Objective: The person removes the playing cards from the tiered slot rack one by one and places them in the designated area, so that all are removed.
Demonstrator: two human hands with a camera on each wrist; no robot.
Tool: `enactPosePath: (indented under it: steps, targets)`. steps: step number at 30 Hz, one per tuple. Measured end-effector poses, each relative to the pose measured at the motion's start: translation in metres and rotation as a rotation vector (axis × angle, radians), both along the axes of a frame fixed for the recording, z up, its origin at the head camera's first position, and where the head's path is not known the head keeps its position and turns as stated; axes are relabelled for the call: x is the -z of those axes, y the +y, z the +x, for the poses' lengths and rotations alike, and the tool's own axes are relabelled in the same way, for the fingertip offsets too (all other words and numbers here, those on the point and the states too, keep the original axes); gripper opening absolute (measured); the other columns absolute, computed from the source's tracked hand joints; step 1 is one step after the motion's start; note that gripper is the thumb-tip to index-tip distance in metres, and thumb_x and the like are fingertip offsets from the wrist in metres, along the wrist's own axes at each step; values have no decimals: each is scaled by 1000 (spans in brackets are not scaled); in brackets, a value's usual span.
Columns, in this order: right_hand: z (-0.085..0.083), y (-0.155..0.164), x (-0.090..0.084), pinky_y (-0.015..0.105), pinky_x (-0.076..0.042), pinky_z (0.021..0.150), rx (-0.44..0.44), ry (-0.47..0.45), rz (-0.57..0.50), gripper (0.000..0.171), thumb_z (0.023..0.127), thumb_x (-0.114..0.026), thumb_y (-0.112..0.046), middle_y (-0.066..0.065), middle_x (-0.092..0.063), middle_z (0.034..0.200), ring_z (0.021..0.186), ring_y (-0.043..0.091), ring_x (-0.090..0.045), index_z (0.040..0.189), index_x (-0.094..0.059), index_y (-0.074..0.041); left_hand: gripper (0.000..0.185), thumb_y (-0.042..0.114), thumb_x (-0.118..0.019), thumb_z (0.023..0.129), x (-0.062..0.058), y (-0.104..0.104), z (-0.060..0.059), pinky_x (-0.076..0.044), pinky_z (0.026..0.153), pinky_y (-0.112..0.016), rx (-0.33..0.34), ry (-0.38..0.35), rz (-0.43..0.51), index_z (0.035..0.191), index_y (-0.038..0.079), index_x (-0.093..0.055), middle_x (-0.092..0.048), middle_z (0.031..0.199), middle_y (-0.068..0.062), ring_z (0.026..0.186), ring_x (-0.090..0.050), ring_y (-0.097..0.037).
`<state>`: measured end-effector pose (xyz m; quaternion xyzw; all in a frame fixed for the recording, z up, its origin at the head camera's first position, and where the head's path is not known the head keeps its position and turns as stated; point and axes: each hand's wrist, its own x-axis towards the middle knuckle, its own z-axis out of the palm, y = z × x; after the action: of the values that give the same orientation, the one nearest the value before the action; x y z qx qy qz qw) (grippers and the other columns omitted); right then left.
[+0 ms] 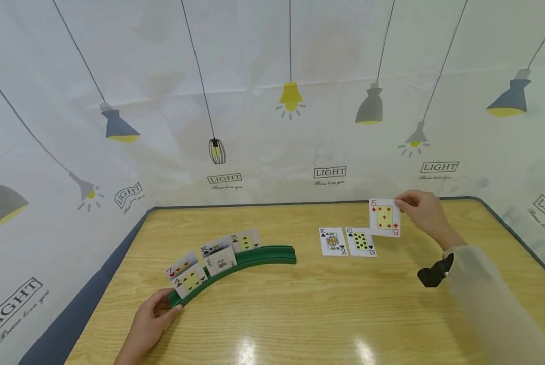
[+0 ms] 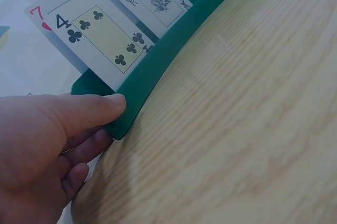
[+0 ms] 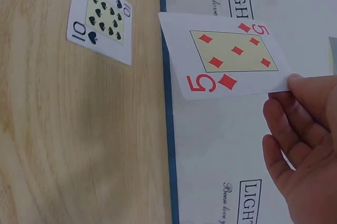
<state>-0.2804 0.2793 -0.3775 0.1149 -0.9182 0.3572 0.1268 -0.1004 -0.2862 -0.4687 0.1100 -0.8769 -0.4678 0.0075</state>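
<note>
My right hand (image 1: 425, 213) pinching five of diamonds (image 1: 384, 217) by edge, card lifted off tabletop (image 1: 327, 309), around 1 o'clock of ten of spades (image 1: 361, 241). King of clubs (image 1: 333, 241) flat just beside ten, 9 o'clock side. Left hand (image 1: 147, 324), grip clamped on near end of green card holder (image 1: 254, 257), thumb on top. Four of clubs (image 2: 105, 39) standing in holder right by thumb.

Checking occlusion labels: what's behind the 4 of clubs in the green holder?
Behind the 4 of clubs in the green holder stands a red 7; only its corner index and one red pip show. The rest of its face is covered, as is the slot underneath.
</note>
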Motion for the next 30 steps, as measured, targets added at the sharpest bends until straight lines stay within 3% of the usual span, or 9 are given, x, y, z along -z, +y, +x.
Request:
enactPosePath:
  steps: [4,11,17,30]
  targets:
    - [-1,12,11,29,-43,58,28,-42,15,27,96,-49,-17,20,-60,91,77,30,-55,103,-60,7,41,9,-68,84,-2,0,2,-49,69,-23,-2,5,4,121,-2,-54,-60,107,-16,92,-57,-22]
    - [-8,22,35,33,-44,64,50,-219,45,33,98,-42,-17,23,-56,96,83,31,-53,108,-54,12,41,8,-66,84,-2,-1,2,-48,70,-23,-4,-4,-1,122,-1,-54,-59,109,-16,93,-57,-20]
    - [-9,26,51,40,-44,68,56,-288,47,34,98,-43,-16,27,-54,102,88,34,-52,113,-52,13,41,10,-68,84,1,-1,1,-48,70,-23,-1,9,5,121,-1,-55,-59,108,-16,93,-57,-22]
    - [-17,21,61,41,-47,72,62,-322,31,35,96,-47,-15,30,-56,106,92,36,-54,114,-55,14,42,11,-67,85,-1,0,1,-47,71,-24,-2,-8,-13,123,0,-54,-59,111,-16,95,-57,-22]
